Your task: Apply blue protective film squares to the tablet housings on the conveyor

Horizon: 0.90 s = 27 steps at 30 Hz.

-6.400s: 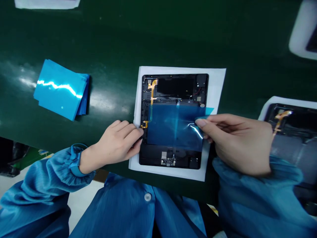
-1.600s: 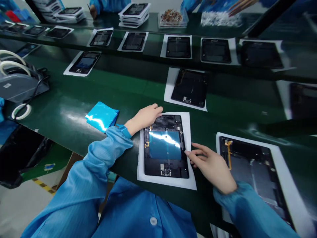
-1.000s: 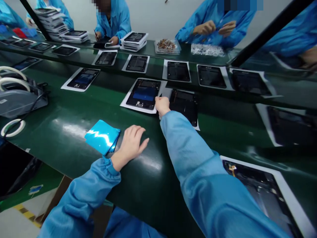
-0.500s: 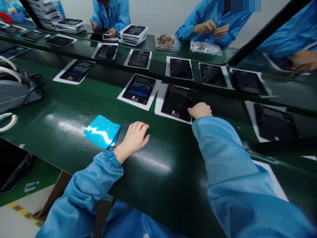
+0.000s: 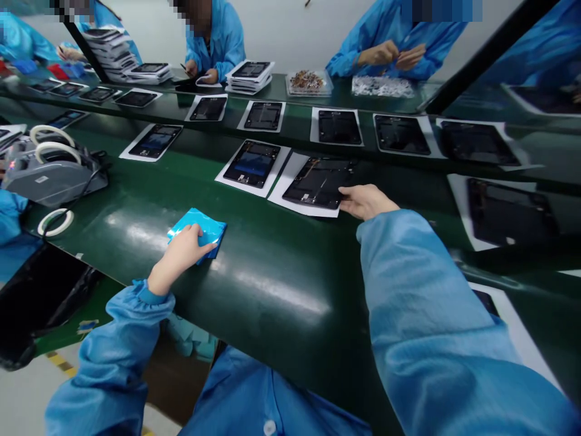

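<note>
My left hand (image 5: 181, 251) rests on a small stack of shiny blue film sheets (image 5: 211, 227). Its thumb is spread away from the fingers, near the stack's right edge. My right hand (image 5: 363, 201) grips the lower right corner of a black tablet panel (image 5: 318, 181), thumb on top and fingers at its edge. Under that panel lies a white paper sheet (image 5: 284, 189); whether the hand also grips the paper I cannot tell. Just left, another tablet panel (image 5: 252, 162) with a blue patch lies on its own paper.
A grey tape dispenser (image 5: 49, 172) and a white tape roll (image 5: 55, 223) stand at left. Tablet panels line the raised shelf (image 5: 295, 136) behind. Co-workers in blue sit beyond, near a tray of small parts (image 5: 308, 82). A dark post (image 5: 490, 54) slants at upper right.
My left hand has moved left onto the blue film stack. My right hand has taken the tablet panel's corner, and the panel has shifted and turned slightly. The view has moved a little.
</note>
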{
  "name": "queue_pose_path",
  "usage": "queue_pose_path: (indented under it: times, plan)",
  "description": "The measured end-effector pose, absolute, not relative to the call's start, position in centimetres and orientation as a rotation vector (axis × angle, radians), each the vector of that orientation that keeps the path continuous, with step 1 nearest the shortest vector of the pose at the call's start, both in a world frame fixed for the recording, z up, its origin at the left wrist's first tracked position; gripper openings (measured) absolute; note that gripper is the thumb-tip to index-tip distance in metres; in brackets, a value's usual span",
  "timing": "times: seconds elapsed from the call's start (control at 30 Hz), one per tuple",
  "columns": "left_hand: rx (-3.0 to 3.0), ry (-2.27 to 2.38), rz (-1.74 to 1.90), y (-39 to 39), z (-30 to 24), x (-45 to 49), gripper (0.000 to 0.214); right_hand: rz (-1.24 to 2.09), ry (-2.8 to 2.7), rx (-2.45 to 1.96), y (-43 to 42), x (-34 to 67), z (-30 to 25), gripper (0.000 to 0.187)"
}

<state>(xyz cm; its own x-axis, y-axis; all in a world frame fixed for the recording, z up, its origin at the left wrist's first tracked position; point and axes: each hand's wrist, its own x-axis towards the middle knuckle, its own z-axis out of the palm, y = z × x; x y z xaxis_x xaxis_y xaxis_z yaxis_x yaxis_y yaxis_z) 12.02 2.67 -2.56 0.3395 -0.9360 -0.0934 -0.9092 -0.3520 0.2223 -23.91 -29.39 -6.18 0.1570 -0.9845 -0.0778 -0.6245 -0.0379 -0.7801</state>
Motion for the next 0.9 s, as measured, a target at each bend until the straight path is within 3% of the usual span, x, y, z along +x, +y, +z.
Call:
queue_pose_path:
  times: [0.13, 0.37, 0.53, 0.77, 0.83, 0.9]
  plan:
    - [2.439, -1.705, -0.447, 2.2, -2.7, 12.7, 0.029, -0.631, 1.458, -1.429, -23.6, -27.1, -5.7, 0.023]
    - [2.364, -1.691, -0.748, 1.1, -2.4, 14.8, 0.039, -0.475, 1.351, -1.233, -9.2, -34.3, -7.0, 0.054]
    - [2.211, -1.725, -0.926, 1.8, -1.2, 15.4, 0.055, -0.427, 1.414, -1.280, -7.3, -35.2, -7.9, 0.070]
    - [2.121, -1.665, -0.809, 2.2, 0.3, 14.2, 0.043, -0.585, 1.649, -1.789, -7.0, -33.7, -6.7, 0.044]
    - [2.117, -1.592, -0.635, 3.4, 1.4, 13.1, 0.033, -0.740, 1.539, -1.949, -5.0, -30.8, -5.6, 0.042]
    - [2.098, -1.508, -0.442, 5.6, 2.5, 11.3, 0.024, -0.738, 1.226, -1.837, -2.2, -26.4, -4.3, 0.043]
